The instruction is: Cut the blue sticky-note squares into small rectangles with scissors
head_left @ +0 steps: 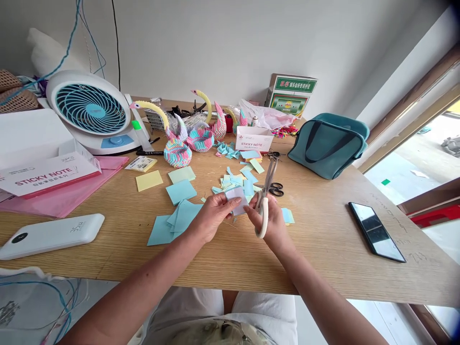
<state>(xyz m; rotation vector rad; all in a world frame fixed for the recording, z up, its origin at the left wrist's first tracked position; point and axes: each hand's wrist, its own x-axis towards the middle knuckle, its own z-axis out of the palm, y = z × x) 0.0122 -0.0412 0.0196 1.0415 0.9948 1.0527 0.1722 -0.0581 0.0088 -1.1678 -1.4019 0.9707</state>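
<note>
Between thumb and fingers, my left hand (214, 213) pinches a small pale lilac paper piece (237, 200). My right hand (271, 223) is closed round the white-handled scissors (265, 208), whose blades point up and away from me. The right thumb reaches the paper's right edge. Just beyond both hands lies a pile of cut blue and yellow paper pieces (233, 181). Larger blue sheets (179, 215) overlap on the table left of my left hand. Black-handled scissors (276, 189) rest behind my right hand.
Folded-paper swans (178, 152) stand at the back beside a sticky note box (253, 139). A fan (91, 110) and a larger open box (53, 175) are on the left, with a white power bank (53, 235) in front. Right: a teal bag (327, 146) and phone (375, 231).
</note>
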